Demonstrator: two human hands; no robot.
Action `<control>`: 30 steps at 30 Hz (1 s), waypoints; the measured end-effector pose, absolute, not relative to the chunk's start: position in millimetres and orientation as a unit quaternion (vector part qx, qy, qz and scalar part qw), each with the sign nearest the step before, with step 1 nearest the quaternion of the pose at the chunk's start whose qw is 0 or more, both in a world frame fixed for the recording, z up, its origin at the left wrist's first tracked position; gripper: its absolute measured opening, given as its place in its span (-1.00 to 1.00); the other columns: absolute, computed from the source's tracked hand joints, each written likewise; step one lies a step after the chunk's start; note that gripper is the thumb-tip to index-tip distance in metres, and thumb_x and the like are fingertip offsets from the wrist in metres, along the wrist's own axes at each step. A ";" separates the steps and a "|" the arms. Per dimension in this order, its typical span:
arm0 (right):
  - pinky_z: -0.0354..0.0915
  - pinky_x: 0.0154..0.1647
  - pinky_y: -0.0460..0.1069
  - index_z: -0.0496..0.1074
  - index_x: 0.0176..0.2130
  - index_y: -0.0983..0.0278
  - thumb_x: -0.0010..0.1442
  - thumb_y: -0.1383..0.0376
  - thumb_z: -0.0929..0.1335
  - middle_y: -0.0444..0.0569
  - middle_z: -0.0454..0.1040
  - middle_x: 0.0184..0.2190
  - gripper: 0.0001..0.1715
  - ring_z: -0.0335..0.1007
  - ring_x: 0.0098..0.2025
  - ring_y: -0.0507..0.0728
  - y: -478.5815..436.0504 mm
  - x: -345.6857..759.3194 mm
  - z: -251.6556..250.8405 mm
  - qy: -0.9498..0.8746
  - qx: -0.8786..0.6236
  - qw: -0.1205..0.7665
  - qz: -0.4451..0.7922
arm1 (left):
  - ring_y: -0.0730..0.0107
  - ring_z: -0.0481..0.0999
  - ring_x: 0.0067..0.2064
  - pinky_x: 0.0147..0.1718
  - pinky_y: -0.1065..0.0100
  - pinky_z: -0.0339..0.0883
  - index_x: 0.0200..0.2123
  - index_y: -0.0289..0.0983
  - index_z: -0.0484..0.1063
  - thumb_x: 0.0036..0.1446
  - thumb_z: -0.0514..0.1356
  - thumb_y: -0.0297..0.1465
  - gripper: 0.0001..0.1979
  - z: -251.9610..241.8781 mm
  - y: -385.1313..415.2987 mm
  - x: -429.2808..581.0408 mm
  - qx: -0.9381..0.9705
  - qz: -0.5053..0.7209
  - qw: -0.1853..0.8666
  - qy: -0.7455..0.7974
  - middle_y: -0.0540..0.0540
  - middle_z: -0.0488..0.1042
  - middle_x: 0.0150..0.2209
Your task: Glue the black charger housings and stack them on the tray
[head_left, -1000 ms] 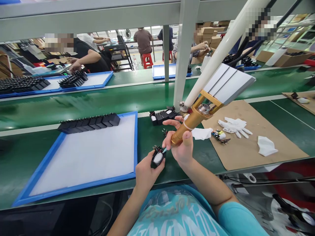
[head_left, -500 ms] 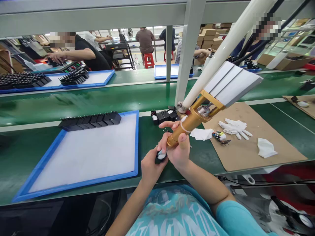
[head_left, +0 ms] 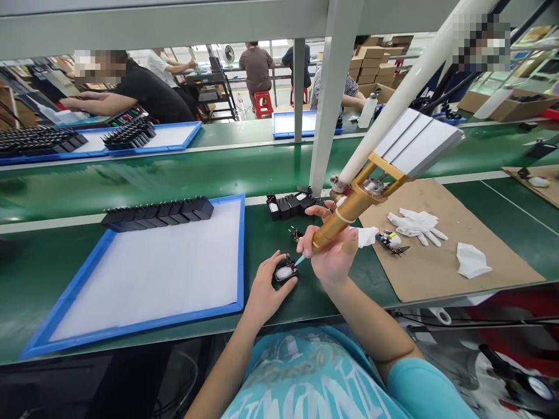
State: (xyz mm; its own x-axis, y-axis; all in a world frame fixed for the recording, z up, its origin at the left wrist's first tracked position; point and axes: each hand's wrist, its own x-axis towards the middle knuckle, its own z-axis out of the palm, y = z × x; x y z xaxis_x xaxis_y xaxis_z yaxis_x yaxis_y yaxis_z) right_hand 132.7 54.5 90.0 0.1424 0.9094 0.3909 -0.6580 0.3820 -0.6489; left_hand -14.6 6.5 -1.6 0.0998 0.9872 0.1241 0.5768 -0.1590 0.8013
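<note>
My left hand [head_left: 265, 294] grips a small black plastic housing [head_left: 285, 273] by its sides on the green bench. The housing faces up and shows a white component and some wires inside. My right hand [head_left: 332, 256] is closed around the lower end of a gold cylindrical dispensing gun [head_left: 345, 215], tilted up to the right. Its pale blue nozzle [head_left: 300, 260] points down at the housing's right edge; whether it touches cannot be made out. Beyond my hands lies a small wired part [head_left: 296, 234], near a group of black housings [head_left: 290, 205].
To the left lies a blue-rimmed tray [head_left: 241, 256] with a row of black housings [head_left: 161, 213] along its far edge. On the right, cardboard [head_left: 419, 273] carries white gloves [head_left: 417, 226], a circuit board [head_left: 391, 241] and a white cloth [head_left: 473, 261]. A white pole [head_left: 393, 110] slants overhead. Co-workers sit beyond.
My right hand and the gun have moved right and slightly up, uncovering the nozzle. My left hand has turned the housing to face up on the bench.
</note>
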 end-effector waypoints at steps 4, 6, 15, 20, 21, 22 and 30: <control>0.34 -0.68 -0.04 0.27 -0.07 0.13 0.15 -0.16 0.24 -0.10 0.45 -0.16 -0.47 0.28 -0.70 -0.09 55.5 146.6 86.2 -0.387 -0.178 0.745 0.513 | 0.16 0.39 0.17 0.17 0.11 0.21 0.09 -0.12 0.37 0.16 0.19 -0.20 -0.58 4.4 15.2 -10.6 0.625 0.351 0.384 0.582 -0.11 0.42 0.14; 0.34 -0.69 -0.04 0.28 -0.05 0.15 0.14 -0.16 0.25 -0.10 0.45 -0.16 -0.44 0.28 -0.70 -0.09 55.7 151.3 84.7 -0.387 -0.184 0.745 0.511 | 0.21 0.48 0.06 0.08 0.17 0.30 0.06 -0.14 0.39 0.17 0.18 -0.24 -0.62 2.9 20.1 -6.1 0.611 0.364 0.411 0.570 -0.10 0.52 0.02; 0.37 -0.67 -0.03 0.24 -0.06 0.12 0.15 -0.14 0.25 -0.10 0.45 -0.16 -0.49 0.29 -0.68 -0.08 55.6 163.8 78.8 -0.388 -0.194 0.738 0.517 | 0.19 0.38 0.03 0.03 0.13 0.28 0.18 -0.18 0.28 0.25 0.11 -0.38 -0.58 -1.6 13.1 -11.4 0.789 0.337 0.146 0.492 -0.18 0.45 -0.01; 0.37 -0.66 -0.03 0.25 -0.09 0.12 0.16 -0.12 0.26 -0.10 0.45 -0.16 -0.53 0.30 -0.68 -0.08 56.4 166.9 77.4 -0.388 -0.191 0.739 0.517 | 0.27 0.44 -0.05 -0.02 0.21 0.34 0.17 -0.17 0.30 0.26 0.11 -0.44 -0.60 1.5 6.4 -13.4 0.795 0.356 0.080 0.484 -0.12 0.51 -0.07; 0.37 -0.66 -0.03 0.25 -0.09 0.13 0.16 -0.12 0.26 -0.10 0.44 -0.17 -0.53 0.30 -0.67 -0.08 56.5 167.1 77.3 -0.387 -0.190 0.740 0.517 | 0.29 0.46 -0.07 -0.04 0.24 0.36 0.14 -0.18 0.32 0.26 0.12 -0.44 -0.62 1.4 6.6 -12.3 0.791 0.364 0.087 0.484 -0.10 0.52 -0.08; 0.36 -0.66 -0.03 0.25 -0.08 0.13 0.16 -0.11 0.27 -0.10 0.44 -0.16 -0.52 0.30 -0.67 -0.08 56.5 167.2 77.3 -0.386 -0.190 0.739 0.518 | 0.32 0.47 -0.08 -0.05 0.27 0.38 0.10 -0.18 0.35 0.25 0.14 -0.44 -0.66 1.2 7.1 -10.9 0.786 0.370 0.097 0.485 -0.10 0.53 -0.09; 0.36 -0.67 -0.04 0.26 -0.06 0.14 0.15 -0.11 0.29 -0.12 0.43 -0.17 -0.50 0.31 -0.67 -0.08 56.3 171.4 75.9 -0.382 -0.193 0.736 0.525 | 0.25 0.52 -0.09 -0.08 0.24 0.42 -0.05 -0.22 0.43 0.24 0.14 -0.40 -0.78 -5.7 11.0 -1.4 0.801 0.346 0.053 0.486 -0.14 0.53 -0.07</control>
